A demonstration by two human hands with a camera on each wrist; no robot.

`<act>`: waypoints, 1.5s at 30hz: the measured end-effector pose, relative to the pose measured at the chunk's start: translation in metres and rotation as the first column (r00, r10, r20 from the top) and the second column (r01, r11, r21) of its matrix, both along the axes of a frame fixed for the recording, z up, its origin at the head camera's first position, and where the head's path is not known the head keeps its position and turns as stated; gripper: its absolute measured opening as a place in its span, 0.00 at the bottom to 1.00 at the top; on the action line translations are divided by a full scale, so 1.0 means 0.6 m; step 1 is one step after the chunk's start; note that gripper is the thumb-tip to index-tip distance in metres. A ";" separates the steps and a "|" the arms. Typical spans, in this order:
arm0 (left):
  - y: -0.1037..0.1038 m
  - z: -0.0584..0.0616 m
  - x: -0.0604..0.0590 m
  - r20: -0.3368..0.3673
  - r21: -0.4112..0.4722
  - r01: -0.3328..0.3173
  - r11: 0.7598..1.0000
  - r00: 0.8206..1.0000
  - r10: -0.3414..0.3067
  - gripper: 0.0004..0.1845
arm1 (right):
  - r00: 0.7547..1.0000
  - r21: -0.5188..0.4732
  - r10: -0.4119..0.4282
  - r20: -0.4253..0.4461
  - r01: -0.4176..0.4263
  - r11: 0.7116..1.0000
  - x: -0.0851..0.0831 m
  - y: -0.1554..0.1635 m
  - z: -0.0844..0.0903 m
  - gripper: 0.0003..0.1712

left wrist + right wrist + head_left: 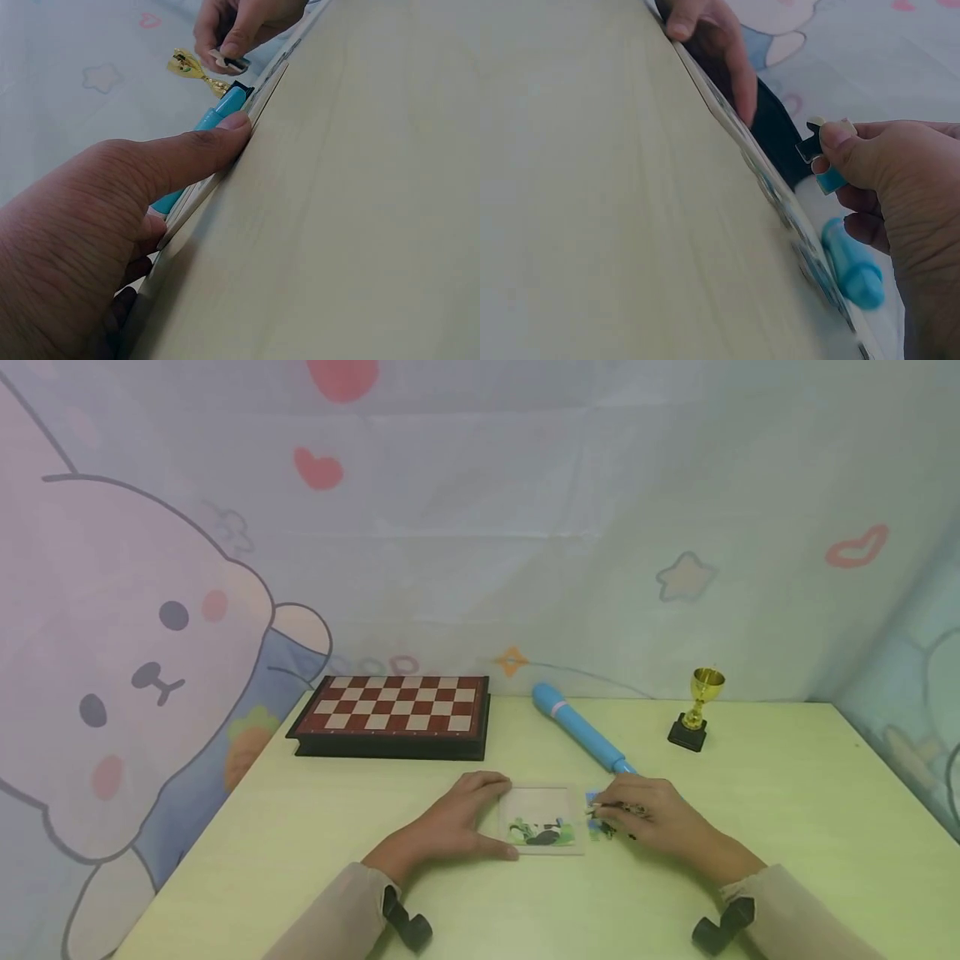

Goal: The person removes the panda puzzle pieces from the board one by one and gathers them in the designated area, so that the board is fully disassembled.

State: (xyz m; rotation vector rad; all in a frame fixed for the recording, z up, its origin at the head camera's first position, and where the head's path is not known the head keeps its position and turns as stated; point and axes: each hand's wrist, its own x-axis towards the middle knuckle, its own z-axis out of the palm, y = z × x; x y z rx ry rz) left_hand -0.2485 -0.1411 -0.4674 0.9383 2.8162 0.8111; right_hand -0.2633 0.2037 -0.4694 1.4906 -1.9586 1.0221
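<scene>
Hands work at the near middle of a pale yellow-green counter (300, 860). The left hand (457, 822) lies flat against the left edge of a small square puzzle tray (542, 821), fingers straight and relaxed, thumb pressed along the tray's rim; the tray lies flat and shows a partly filled picture in green, black and white. The right hand (660, 822) is just to the right of the tray, its grip pinching a single puzzle piece (815, 142) between thumb and forefinger, lifted clear of the counter in the right wrist view. A few loose puzzle pieces (600, 827) lie on the counter between the tray and that hand, partly hidden by the fingers. Behind the right hand, a light blue stick-shaped object (577, 727) lies slantwise. A folded chessboard (397, 706) sits at the far left of the counter, and a small gold trophy cup (697, 710) on a black base stands at the far right.
</scene>
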 end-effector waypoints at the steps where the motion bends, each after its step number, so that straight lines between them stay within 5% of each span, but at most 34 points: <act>1: 0.000 0.000 0.000 -0.002 0.001 0.000 1.000 1.000 0.000 0.55 | 1.000 -0.002 -0.012 0.003 0.012 1.000 0.001 0.010 0.000 0.24; 10: 0.001 -0.002 -0.004 -0.010 -0.010 -0.002 1.000 1.000 0.002 0.57 | 0.971 0.070 -0.235 0.039 0.232 0.970 0.022 0.101 -0.004 0.26; 14: 0.000 -0.002 -0.003 0.003 -0.010 -0.002 1.000 1.000 0.002 0.57 | 0.953 0.120 -0.294 0.077 0.284 0.951 0.036 0.136 -0.010 0.19; 22: 0.002 0.000 -0.004 -0.007 -0.010 0.000 1.000 1.000 0.000 0.57 | 0.953 0.153 -0.266 0.146 0.244 0.958 0.047 0.160 -0.022 0.13; 29: 0.000 -0.003 -0.003 0.012 -0.006 -0.007 1.000 1.000 0.007 0.57 | 0.946 0.187 -0.299 0.123 0.274 0.943 0.045 0.159 -0.027 0.23; 45: -0.001 -0.003 -0.004 0.007 0.000 0.000 1.000 1.000 0.000 0.58 | 0.935 0.182 -0.321 0.152 0.292 0.939 0.041 0.155 -0.028 0.19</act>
